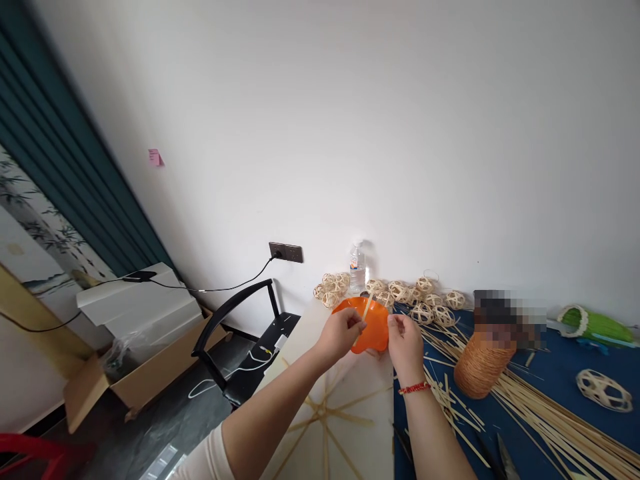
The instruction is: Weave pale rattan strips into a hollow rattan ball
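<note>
"How's the room laid out?"

"A white wall [350, 133] behind, a teal curtain [75, 140] at left. On the near surface [383, 430], crossed strips [323, 411] fan out; a bundle of strips [555, 410] lies right, beside an orange spool [483, 365]."

"And the orange dish [375, 335]?"

"Beyond the crossed strips, between the hands. The right hand [407, 343] has its fingers closed on the dish's right edge; the left hand [343, 337] pinches a short pale strip [369, 307] in front of it."

"Any advice on handling them?"

"I'd keep the right grip light but steady, so the thin-looking rim doesn't flex, and pinch the strip near its working end, without bending it sharply."
</note>
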Demonstrator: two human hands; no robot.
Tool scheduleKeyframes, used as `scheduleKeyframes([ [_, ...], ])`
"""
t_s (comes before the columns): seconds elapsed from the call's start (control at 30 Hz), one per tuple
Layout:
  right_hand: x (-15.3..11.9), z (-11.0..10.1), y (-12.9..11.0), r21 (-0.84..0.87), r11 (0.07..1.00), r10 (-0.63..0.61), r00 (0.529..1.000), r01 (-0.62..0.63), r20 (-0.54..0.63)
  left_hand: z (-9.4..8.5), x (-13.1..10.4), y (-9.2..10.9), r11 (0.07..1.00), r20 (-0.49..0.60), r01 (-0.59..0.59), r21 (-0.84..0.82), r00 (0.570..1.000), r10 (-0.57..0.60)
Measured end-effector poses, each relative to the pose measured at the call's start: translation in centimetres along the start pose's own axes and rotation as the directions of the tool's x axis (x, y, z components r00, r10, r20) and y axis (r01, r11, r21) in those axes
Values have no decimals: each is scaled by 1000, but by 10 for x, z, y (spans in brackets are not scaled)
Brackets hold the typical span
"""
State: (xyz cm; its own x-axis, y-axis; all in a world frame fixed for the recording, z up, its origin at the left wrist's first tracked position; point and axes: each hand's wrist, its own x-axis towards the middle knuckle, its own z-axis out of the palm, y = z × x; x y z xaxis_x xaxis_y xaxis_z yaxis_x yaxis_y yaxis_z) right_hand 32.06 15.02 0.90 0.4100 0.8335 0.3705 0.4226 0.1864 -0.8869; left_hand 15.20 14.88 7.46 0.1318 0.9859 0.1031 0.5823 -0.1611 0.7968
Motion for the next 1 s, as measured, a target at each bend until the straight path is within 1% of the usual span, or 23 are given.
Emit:
scheduleKeyframes([
  [0.1, -1, 1, 0, -1, 1000, 6, 1000, -6, 6, -2, -8, -3, 999, 12, 34, -23, 999, -34],
  [0.2, -2, 1, -1, 1, 1000, 11, 1000, -11, 9, -1, -10, -8, 996, 20, 80, -40, 997, -79],
  [0.33, -2, 0, -1, 3, 1000, 10, 1000, -10, 13, 2, -3, -15, 992, 34, 126, -27, 992, -125],
  [0.57, 0, 0, 1, 4, 1000, 5, 1000, -5, 6, 4, 7, -26, 982, 86, 184, 48, 978, -188],
  [0.83, 0, 1, 4, 1, 1000, -1, 1000, 1, -1, 4, 9, -30, 968, 98, 202, 146, 971, -217],
  [1.0, 0, 1, 3, -4, 1000, -2, 1000, 2, -1, 4, 9, -27, 950, 97, 174, 258, 974, -205],
])
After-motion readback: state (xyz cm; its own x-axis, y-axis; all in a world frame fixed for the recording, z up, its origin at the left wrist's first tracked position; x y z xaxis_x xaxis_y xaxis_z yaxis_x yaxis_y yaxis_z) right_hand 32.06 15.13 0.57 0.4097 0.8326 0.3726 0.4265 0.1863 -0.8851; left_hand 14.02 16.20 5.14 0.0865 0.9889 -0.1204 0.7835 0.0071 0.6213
